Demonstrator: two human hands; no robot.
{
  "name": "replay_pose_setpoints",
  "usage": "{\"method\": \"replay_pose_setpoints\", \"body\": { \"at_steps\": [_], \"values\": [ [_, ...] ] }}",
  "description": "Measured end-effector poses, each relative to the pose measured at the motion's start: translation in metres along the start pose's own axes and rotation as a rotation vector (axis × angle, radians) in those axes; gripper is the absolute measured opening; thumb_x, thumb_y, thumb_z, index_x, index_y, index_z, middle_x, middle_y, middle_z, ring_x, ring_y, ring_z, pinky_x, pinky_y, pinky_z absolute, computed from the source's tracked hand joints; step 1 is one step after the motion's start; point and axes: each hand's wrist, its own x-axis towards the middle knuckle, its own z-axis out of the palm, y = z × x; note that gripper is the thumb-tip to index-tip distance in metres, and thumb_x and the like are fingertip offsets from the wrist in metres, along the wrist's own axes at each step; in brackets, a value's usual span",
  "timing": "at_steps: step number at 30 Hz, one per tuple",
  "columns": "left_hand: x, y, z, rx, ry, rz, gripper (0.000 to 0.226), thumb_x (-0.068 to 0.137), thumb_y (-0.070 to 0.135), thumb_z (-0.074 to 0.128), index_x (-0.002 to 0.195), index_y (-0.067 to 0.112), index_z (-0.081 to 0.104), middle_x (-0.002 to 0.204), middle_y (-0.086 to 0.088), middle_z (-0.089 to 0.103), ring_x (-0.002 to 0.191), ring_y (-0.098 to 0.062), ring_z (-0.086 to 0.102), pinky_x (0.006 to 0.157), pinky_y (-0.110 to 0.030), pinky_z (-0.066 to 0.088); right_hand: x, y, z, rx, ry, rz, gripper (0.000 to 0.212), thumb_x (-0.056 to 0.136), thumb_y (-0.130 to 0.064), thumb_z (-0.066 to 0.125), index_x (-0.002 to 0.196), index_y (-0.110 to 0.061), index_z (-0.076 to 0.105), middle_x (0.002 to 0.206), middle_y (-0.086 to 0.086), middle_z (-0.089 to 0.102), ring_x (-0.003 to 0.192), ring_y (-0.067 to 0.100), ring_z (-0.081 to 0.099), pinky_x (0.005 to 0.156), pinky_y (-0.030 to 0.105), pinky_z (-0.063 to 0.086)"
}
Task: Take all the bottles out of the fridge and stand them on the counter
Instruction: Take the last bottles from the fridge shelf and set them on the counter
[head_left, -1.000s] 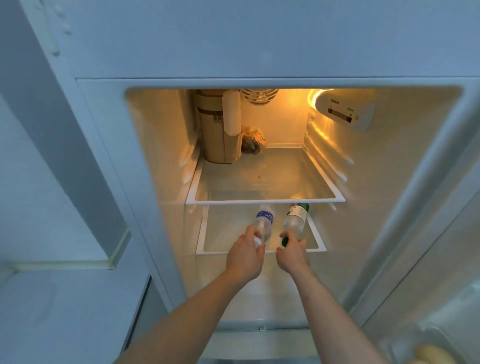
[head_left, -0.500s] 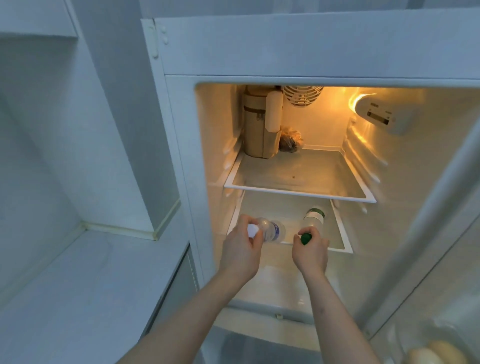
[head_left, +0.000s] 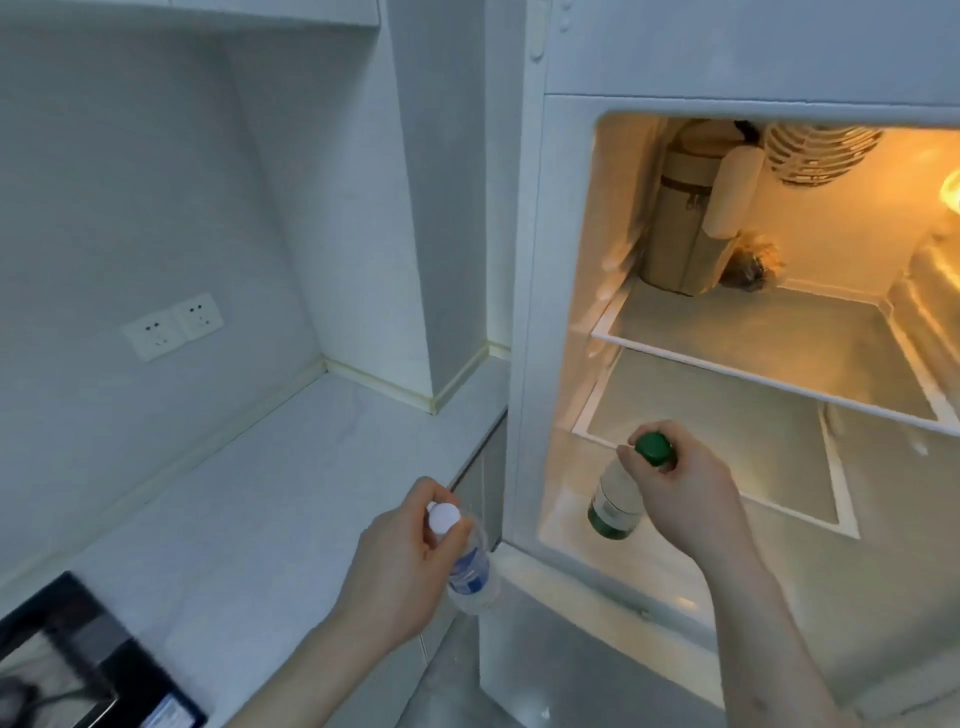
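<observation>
Left hand: the clear bottle (head_left: 470, 564) was gripped at the neck by the left hand (head_left: 402, 577), fingers curled just under its white cap (head_left: 444, 517); it had been drawn out of the fridge (head_left: 524, 364) and was held at the counter's front edge, cap up and a little tilted.
Right hand: the green bottle (head_left: 615, 501) was held at the neck by the right hand (head_left: 685, 499), below the green cap (head_left: 653, 449); it had been lifted off the lower shelf (head_left: 727, 447) and was carried in the doorway, not yet past the frame.
Counter: the counter (head_left: 234, 493) bore no bottle yet.
Shelves: no bottle was seen on either shelf, though the right side was cut off and the brown container (head_left: 675, 228) at the back was perhaps not a bottle.
Meaning: both bottles were freed; only standing them down seemed to be left.
</observation>
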Motion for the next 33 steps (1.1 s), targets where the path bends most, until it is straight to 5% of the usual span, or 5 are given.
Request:
{"method": "replay_pose_setpoints", "body": {
  "at_steps": [5, 11, 25, 29, 33],
  "values": [
    [-0.064, -0.044, -0.053, 0.051, 0.083, -0.131, 0.009, 0.098, 0.035, 0.062, 0.094, 0.035, 0.054, 0.058, 0.011, 0.057, 0.055, -0.009, 0.057, 0.053, -0.019, 0.040, -0.039, -0.039, 0.051, -0.032, -0.309, -0.083, 0.011, 0.090, -0.036, 0.073, 0.084, -0.030, 0.066, 0.078, -0.008, 0.067, 0.075, 0.012, 0.061, 0.066, 0.032, 0.047],
    [-0.168, -0.099, -0.125, 0.049, 0.254, -0.349, 0.010, 0.096, 0.042, 0.062, 0.094, 0.040, 0.053, 0.063, 0.002, 0.059, 0.063, -0.019, 0.067, 0.062, -0.037, 0.053, -0.123, -0.108, 0.135, -0.014, -0.620, -0.285, 0.010, 0.088, -0.028, 0.075, 0.083, -0.029, 0.066, 0.065, -0.024, 0.058, 0.063, 0.002, 0.052, 0.059, 0.023, 0.039],
    [-0.445, -0.176, -0.261, 0.109, 0.612, -0.641, 0.011, 0.094, 0.042, 0.064, 0.094, 0.041, 0.053, 0.064, 0.005, 0.060, 0.068, -0.015, 0.068, 0.065, -0.036, 0.055, -0.370, -0.256, 0.253, 0.042, -0.970, -0.654, 0.009, 0.086, -0.039, 0.076, 0.091, -0.042, 0.068, 0.072, -0.021, 0.061, 0.066, 0.005, 0.055, 0.061, 0.025, 0.046],
    [-0.525, -0.189, -0.288, 0.154, 0.693, -0.729, 0.012, 0.093, 0.042, 0.062, 0.094, 0.040, 0.051, 0.061, 0.006, 0.056, 0.065, -0.012, 0.063, 0.056, -0.025, 0.041, -0.452, -0.289, 0.279, 0.064, -1.077, -0.769, 0.011, 0.086, -0.040, 0.077, 0.091, -0.043, 0.068, 0.073, -0.022, 0.063, 0.066, 0.003, 0.055, 0.061, 0.025, 0.046],
    [-0.600, -0.200, -0.307, 0.212, 0.770, -0.835, 0.011, 0.096, 0.044, 0.056, 0.096, 0.038, 0.047, 0.064, 0.000, 0.063, 0.064, -0.015, 0.065, 0.059, -0.035, 0.049, -0.531, -0.323, 0.294, 0.067, -1.193, -0.918, 0.011, 0.088, -0.040, 0.076, 0.092, -0.046, 0.067, 0.076, -0.016, 0.065, 0.069, 0.000, 0.058, 0.060, 0.021, 0.044]
  ]
}}
